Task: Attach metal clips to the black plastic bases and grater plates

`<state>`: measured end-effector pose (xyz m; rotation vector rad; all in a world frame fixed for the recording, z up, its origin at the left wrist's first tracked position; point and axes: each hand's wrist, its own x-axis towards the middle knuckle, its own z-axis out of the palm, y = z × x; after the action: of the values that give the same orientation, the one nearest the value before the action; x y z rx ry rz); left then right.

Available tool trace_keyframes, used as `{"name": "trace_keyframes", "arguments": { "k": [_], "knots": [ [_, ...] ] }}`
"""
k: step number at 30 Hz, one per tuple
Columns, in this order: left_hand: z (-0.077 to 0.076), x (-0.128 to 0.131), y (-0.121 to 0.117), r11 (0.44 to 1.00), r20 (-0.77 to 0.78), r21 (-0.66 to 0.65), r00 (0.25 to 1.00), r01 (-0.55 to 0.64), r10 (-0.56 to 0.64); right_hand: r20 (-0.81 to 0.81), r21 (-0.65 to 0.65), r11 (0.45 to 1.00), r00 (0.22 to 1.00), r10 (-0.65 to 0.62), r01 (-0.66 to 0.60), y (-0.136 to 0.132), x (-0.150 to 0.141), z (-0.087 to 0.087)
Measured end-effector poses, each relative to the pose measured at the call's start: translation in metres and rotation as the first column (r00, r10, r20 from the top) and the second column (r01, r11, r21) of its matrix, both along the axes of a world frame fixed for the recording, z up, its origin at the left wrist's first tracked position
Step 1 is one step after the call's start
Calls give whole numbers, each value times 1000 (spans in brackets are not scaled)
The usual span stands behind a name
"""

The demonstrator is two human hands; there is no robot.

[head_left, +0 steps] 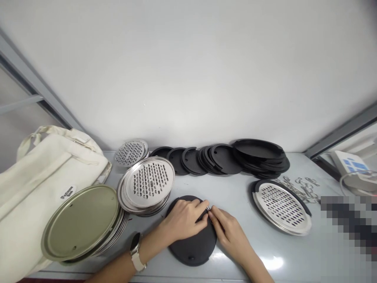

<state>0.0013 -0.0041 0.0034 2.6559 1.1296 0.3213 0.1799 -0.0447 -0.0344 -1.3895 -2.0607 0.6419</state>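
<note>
A black round disc (193, 249) lies on the table in front of me, with a notch and a small hole near its lower edge. My left hand (187, 218), with a watch on the wrist, rests over its upper part, fingers and thumb closed on it near the right rim. At that rim my right hand (228, 230) pinches a small shiny metal piece (208, 208), mostly hidden by the fingertips. The left fingertips come close to this piece; whether they also grip it is unclear.
Perforated metal grater plates (150, 182) and green round plates (84, 224) are stacked at left, beside a cream bag (53, 169). More black discs (225, 159) line the wall. At right lie an assembled grater (282, 206) and loose metal clips (303, 186).
</note>
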Motion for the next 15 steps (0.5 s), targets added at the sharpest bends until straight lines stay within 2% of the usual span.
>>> {"name": "trace_keyframes", "arguments": {
  "k": [11,15],
  "knots": [
    [-2,2,0,999,-3,-31,999,-42,42,11,10,995,995,-103,102,-1,-2,-5],
    [-1,2,0,999,4,-35,999,-42,42,18,32,996,997,-80,80,0,-1,-7]
  ]
}}
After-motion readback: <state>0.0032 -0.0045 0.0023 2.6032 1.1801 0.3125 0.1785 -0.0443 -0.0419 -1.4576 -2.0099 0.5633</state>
